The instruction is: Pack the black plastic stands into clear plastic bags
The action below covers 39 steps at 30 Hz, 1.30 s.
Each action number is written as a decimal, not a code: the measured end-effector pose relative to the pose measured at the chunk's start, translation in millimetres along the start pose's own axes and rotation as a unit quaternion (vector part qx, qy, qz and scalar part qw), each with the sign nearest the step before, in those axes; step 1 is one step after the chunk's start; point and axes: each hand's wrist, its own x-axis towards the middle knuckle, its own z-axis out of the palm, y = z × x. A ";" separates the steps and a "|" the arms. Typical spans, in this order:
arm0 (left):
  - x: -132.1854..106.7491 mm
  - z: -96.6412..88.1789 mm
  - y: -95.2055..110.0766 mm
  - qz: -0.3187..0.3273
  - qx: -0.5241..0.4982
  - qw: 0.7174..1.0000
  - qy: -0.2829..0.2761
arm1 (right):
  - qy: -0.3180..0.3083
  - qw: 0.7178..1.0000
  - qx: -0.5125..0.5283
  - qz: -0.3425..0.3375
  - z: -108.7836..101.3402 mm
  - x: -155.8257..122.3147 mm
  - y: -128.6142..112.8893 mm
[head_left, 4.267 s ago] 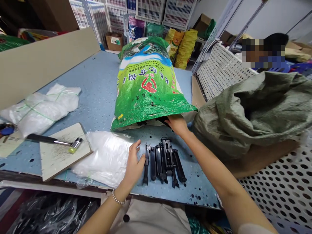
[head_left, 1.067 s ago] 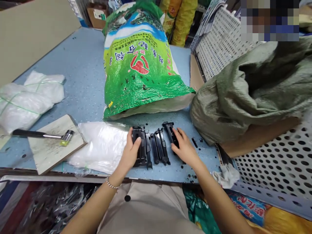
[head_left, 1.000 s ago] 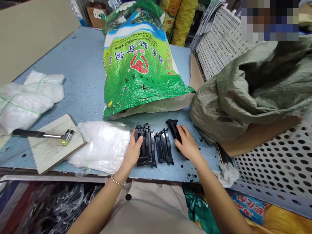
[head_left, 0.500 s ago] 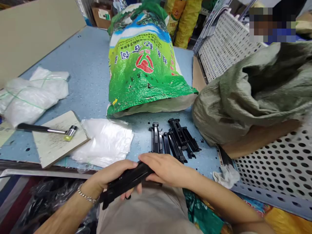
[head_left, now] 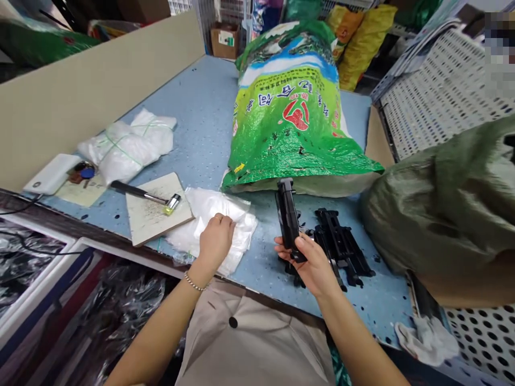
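My left hand (head_left: 217,238) is over a stack of clear plastic bags (head_left: 241,241), fingers bent together, pinching the top bag. A ring and a beaded bracelet show on this hand and wrist. My right hand (head_left: 316,265) grips a long black plastic part (head_left: 287,209), held upright and slightly tilted above the table; it may be more than one piece pressed together. Just behind and right of that hand lie several similar black parts (head_left: 340,238) in a loose pile on the blue table (head_left: 193,91).
A hammer (head_left: 145,194) rests on a pale board (head_left: 156,214) at left. Beyond it are tied bundles of plastic bags (head_left: 132,142), keys (head_left: 85,171) and a white box (head_left: 52,172). A big green sack (head_left: 281,145) stands ahead; a dark green sack (head_left: 426,214) and white perforated crate (head_left: 434,86) are at right.
The hands have separated. My left hand let go of the black part and moved to the plastic bags; my right hand raised the part upright. The view has swung left.
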 end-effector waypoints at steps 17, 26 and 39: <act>5.1 -15.2 -49.2 -0.083 -0.330 0.940 0.034 | -0.094 0.974 0.125 0.163 41.4 17.2 27.2; -0.2 -26.7 -53.4 0.023 -0.130 0.991 0.016 | -0.145 0.901 0.217 0.346 40.4 6.2 49.6; -33.9 -46.6 -31.1 0.140 -0.073 0.987 -0.011 | -0.226 0.872 0.246 0.359 54.7 12.4 56.0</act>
